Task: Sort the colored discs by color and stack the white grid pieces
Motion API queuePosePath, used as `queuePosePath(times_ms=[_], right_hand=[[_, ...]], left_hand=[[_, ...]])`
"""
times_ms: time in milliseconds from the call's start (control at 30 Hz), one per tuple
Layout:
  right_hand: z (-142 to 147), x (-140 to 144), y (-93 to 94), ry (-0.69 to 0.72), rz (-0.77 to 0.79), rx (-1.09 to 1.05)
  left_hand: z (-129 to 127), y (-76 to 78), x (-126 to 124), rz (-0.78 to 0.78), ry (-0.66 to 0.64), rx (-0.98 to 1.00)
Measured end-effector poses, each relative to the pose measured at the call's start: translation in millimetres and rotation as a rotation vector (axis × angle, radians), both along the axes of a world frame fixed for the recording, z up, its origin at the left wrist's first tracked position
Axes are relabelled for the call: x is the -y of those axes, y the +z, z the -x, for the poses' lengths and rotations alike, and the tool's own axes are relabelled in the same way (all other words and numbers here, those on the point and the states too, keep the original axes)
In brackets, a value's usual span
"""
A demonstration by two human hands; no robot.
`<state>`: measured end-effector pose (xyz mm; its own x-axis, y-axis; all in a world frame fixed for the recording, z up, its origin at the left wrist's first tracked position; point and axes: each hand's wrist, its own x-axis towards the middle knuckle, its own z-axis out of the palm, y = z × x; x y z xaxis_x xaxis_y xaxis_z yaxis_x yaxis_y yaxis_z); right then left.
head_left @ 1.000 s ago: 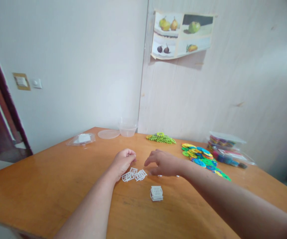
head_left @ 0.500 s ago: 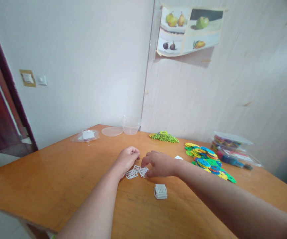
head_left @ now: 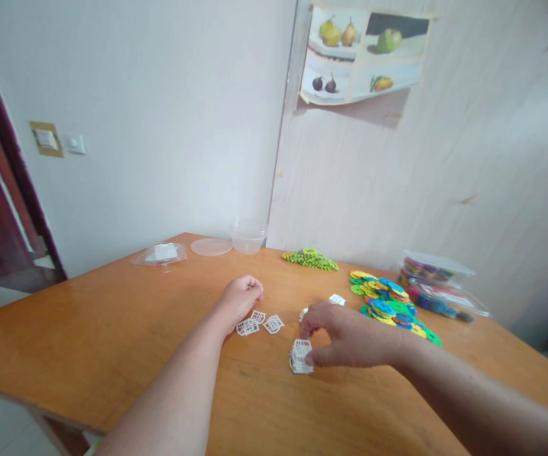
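Observation:
My right hand (head_left: 344, 335) rests on the wooden table (head_left: 112, 329), its thumb and fingers closed around a small stack of white lattice pieces (head_left: 299, 356). My left hand (head_left: 240, 299) sits as a loose fist on the table, just left of three loose white lattice pieces (head_left: 259, 323). I cannot tell whether the fist holds anything. Another white piece (head_left: 337, 299) lies beyond my right hand.
A pile of colourful round discs (head_left: 388, 304) lies at the right, with a green pile (head_left: 310, 259) behind it. Clear boxes of coloured parts (head_left: 438, 282) stand by the wall. A clear tub (head_left: 248, 240), a lid (head_left: 211, 247) and a plastic packet (head_left: 159, 254) sit at the far edge.
My right hand has moved from the loose white pieces back toward me and closed on the stack of white pieces. My left hand has stayed put.

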<state>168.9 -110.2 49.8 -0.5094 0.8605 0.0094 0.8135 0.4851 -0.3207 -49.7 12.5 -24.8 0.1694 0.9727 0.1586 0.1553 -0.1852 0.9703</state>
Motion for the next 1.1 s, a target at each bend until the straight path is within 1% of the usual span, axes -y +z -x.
queuePosePath(times_ms=[100,267,400,533,633,700,900,1100], right_hand=[[-0.2,1.0,-1.8,0.007,0.01,0.019],[1.2,-5.4,2.0,-0.021,0.005,-0.002],[11.8,-26.2,0.0,-0.034,-0.035,0.01],[29.6,-51.6,-7.8,-0.009,-0.087,0.119],[42.0,-62.9,-11.5,0.051,-0.073,0.219],[48.5,-66.2,-12.0,0.06,-0.066,0.262],[56.7,-71.1,-14.8,-0.022,-0.023,0.344],[55.7,-76.3,-20.6,-0.03,0.05,0.361]], left_hand=[[-0.4,1.1,0.9,0.01,0.005,0.006],[-0.1,0.5,0.7,-0.009,0.006,-0.006],[0.8,0.6,0.4,-0.034,0.027,-0.06],[1.2,2.1,1.2,-0.049,0.025,-0.105],[1.0,2.5,2.2,-0.042,0.023,-0.104],[0.6,2.3,2.7,-0.035,0.024,-0.11],[-0.5,2.1,2.5,-0.047,0.025,-0.125],[-0.5,2.0,2.8,-0.046,0.027,-0.124]])
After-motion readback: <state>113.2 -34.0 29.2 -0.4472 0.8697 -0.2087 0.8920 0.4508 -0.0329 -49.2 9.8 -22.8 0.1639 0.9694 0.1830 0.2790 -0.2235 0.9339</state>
